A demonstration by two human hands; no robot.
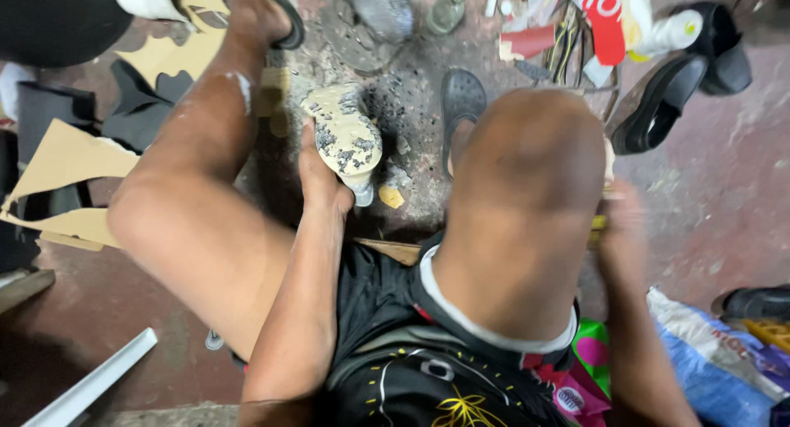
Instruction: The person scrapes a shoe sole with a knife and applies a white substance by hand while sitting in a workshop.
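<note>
Left hand [317, 176] grips one shoe sole [344, 135]; right hand [621, 221] — blurred.

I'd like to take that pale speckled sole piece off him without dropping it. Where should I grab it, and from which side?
Probably the broad rounded end of the sole, from the far side. The left hand already holds the narrow near end, so the wide end juts out free above the floor.

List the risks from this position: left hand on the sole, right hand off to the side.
1. The left hand holds the speckled shoe sole by one edge only; it may twist or slip.
2. The right hand is motion-blurred beside the knee, so whatever it holds is unclear; it could strike the leg.
</note>
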